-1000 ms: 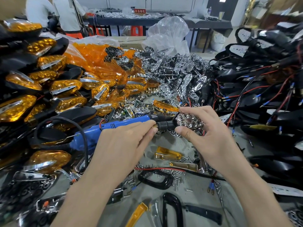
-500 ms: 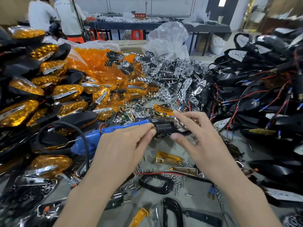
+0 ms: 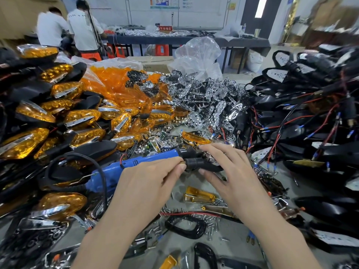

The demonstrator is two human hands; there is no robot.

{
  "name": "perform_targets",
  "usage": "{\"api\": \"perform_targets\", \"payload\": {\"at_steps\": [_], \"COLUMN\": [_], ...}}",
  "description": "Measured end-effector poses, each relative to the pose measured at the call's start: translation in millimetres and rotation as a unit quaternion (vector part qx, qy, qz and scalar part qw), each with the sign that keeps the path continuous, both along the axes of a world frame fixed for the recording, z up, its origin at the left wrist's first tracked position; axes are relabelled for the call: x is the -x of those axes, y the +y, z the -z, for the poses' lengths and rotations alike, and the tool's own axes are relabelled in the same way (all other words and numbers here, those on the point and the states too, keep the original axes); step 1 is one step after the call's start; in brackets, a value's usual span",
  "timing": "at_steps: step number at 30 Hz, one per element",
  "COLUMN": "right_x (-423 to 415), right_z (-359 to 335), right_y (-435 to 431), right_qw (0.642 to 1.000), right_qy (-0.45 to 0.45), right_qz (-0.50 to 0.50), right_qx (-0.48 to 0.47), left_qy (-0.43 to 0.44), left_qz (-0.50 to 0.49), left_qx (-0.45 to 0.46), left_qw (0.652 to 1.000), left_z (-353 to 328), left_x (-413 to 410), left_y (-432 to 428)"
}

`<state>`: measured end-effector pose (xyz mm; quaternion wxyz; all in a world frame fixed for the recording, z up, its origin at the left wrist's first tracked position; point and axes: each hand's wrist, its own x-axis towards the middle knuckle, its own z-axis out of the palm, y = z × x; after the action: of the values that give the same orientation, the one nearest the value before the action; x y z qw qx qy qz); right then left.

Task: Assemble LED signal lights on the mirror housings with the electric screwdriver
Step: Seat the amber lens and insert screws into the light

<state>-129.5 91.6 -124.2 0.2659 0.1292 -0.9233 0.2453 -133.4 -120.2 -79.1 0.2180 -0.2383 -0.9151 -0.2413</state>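
A black mirror housing (image 3: 202, 163) is held between both hands above the table centre. My left hand (image 3: 151, 183) pinches the brass-tipped end of its stem between thumb and forefinger. My right hand (image 3: 231, 171) grips the housing body, fingers over the top and thumb underneath, hiding most of it. A bit of chrome reflector (image 3: 210, 161) peeks out beneath the fingers. The blue electric screwdriver (image 3: 134, 166) lies on the table just behind my left hand, black nose pointing right, held by neither hand.
Finished amber signal lights (image 3: 58, 121) are stacked on the left. Loose amber lenses (image 3: 124, 88) and chrome reflectors (image 3: 206, 94) lie piled behind. Black wired housings (image 3: 310, 133) fill the right. Screws (image 3: 194, 216) and black rings (image 3: 186, 228) lie near me. Two people (image 3: 68, 30) stand at the back.
The housing has turned in my hands, so its chrome reflector face, plainly visible a second ago, is now mostly hidden under my right hand. The view has tilted upward.
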Motion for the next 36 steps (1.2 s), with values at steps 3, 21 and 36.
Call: {"api": "perform_targets", "payload": {"at_steps": [3,21,36], "right_x": [-1.3,-2.0,-5.3], "right_z": [-0.7,0.6,-2.1], "right_y": [-2.5,-8.2,-2.9], "right_qw": [1.0,1.0,0.999], "right_qy": [-0.004,-0.017,-0.042], "right_qz": [-0.001,0.007,-0.026], "right_qx": [0.003,0.016,-0.005], "left_qy": [0.005,-0.051,-0.07], "left_qz": [-0.001,0.017,0.018], "left_qx": [0.009,0.023,0.022], "left_qw": [1.0,0.998,0.997], "left_z": [0.5,-0.9,-1.2], "left_x": [0.2,-0.2,-2.2], "left_y": [-0.7,-3.8,-3.9]}}
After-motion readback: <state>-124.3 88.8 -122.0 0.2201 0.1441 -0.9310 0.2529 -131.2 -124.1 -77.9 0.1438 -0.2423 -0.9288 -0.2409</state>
